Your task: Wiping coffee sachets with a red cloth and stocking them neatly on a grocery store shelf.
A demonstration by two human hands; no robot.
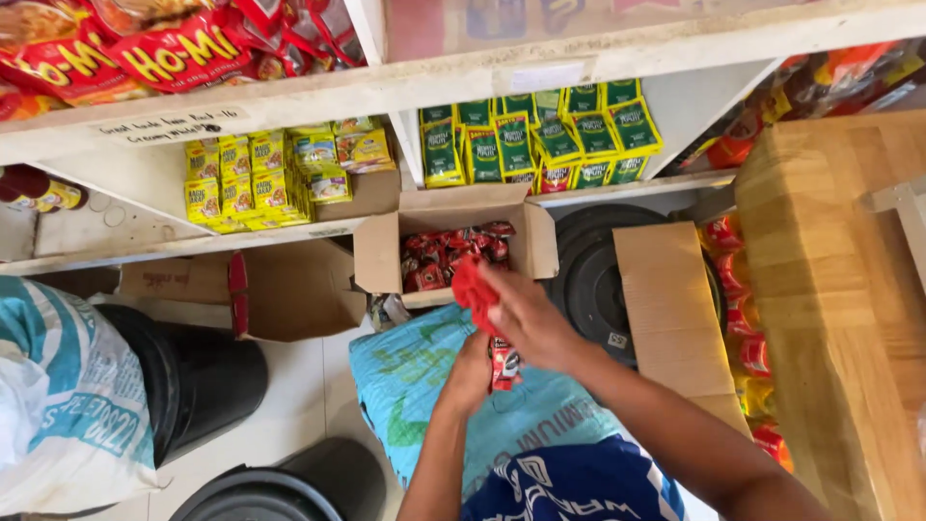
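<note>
White tiled floor and stocked shelving frame my remote view. Nearest, my left hand [473, 371] pinches the lower end of a strip of red sachets [487, 318], while my right hand [526, 314] clenches its upper part; the strip hangs between them above a teal woven sack [415, 386]. Just beyond, an open cardboard box [381, 253] holds more red sachets. Farther back, white shelves [289, 101] carry yellow packets [241, 183] and green packets [540, 135]. Black bins [207, 376] stand at left.
</note>
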